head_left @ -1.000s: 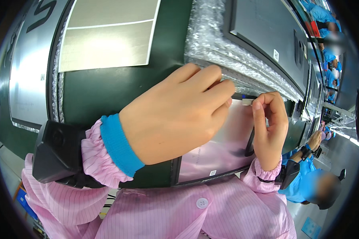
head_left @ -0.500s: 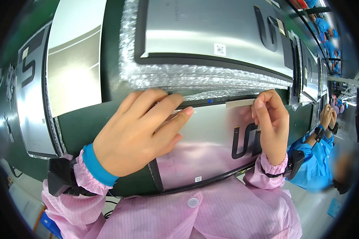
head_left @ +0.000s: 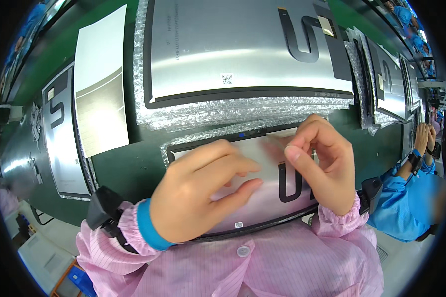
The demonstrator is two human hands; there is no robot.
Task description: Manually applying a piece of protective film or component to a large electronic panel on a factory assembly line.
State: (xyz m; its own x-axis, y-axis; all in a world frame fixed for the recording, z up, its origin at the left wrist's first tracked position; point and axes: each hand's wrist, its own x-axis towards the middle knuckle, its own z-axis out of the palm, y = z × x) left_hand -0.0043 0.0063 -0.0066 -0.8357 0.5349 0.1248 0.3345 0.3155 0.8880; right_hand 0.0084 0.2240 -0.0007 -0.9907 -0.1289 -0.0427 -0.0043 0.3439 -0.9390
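A glossy silver panel (head_left: 252, 198) with a black border lies near, on bubble wrap (head_left: 223, 111) over the green belt. The left hand (head_left: 198, 198) rests flat on it, fingers loosely spread. The right hand (head_left: 322, 163) pinches a small translucent strip (head_left: 280, 141) at its far edge. A small square code label (head_left: 238, 224) sits near its front edge.

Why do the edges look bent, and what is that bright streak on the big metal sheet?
Head view: the fisheye lens bows straight edges toward the dark round rim; the streak is overhead light glaring off the large silver panel; the left hand and right hand over the near panel look sharp; the co-worker's face at right is blurred.
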